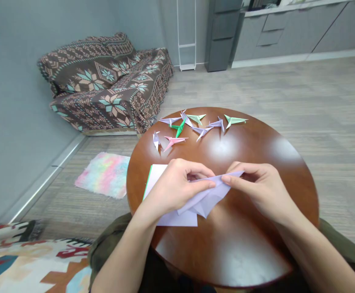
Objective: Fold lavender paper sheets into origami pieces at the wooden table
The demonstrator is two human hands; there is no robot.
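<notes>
Lilac paper (204, 195) is clamped in the grips of the left hand (177, 189) and right hand (258, 189) above a round tabletop (226, 260), a white sheet (154, 179) beneath. 9 origami figures (196, 118) are laid out beyond.

hidden: lilac paper (203, 199) fold under left hand (177, 187) | white sheet (177, 217) partly under it | cut off: cupboards (287, 30), top edge

A brown patterned sofa (104, 85) sits against the grey wall (21, 81) — grey cabinets (290, 36) edge the far side of the wood-look floor (257, 89).
</notes>
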